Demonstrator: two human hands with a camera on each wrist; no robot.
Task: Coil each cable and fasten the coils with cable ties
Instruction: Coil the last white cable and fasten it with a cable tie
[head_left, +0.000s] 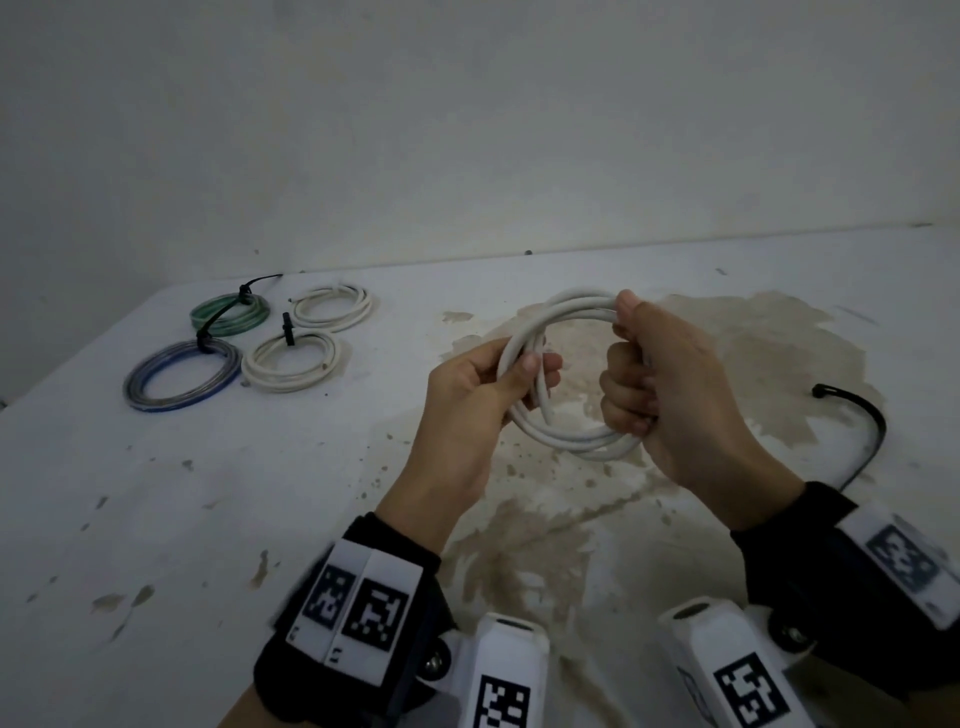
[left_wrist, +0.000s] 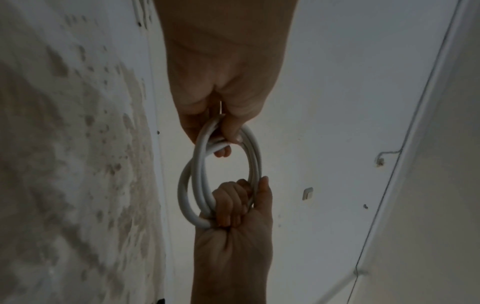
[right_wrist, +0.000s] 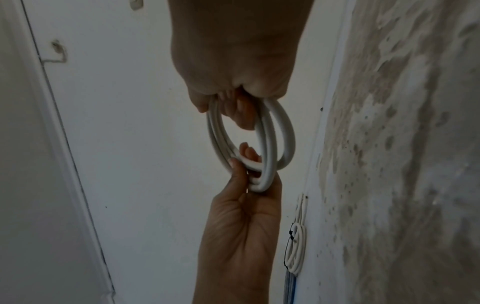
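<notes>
A white cable coil (head_left: 563, 312) hangs in the air above the table (head_left: 260, 519), held between both hands. My left hand (head_left: 511, 382) pinches its left side between thumb and fingers. My right hand (head_left: 631, 374) grips its right side in a fist, thumb on top. In the left wrist view the white cable coil (left_wrist: 197, 174) runs from my left hand (left_wrist: 226, 135) to my right hand (left_wrist: 233, 205). The right wrist view shows the white cable coil (right_wrist: 270, 133) the same way. A loose black cable tie (head_left: 860, 426) lies on the table to the right.
Four finished coils lie at the far left: a green coil (head_left: 228, 312), a blue coil (head_left: 182, 376), and two white coils (head_left: 332, 309) (head_left: 291, 361). Black ties show on three of them. The table top is stained brown in the middle. A wall stands behind.
</notes>
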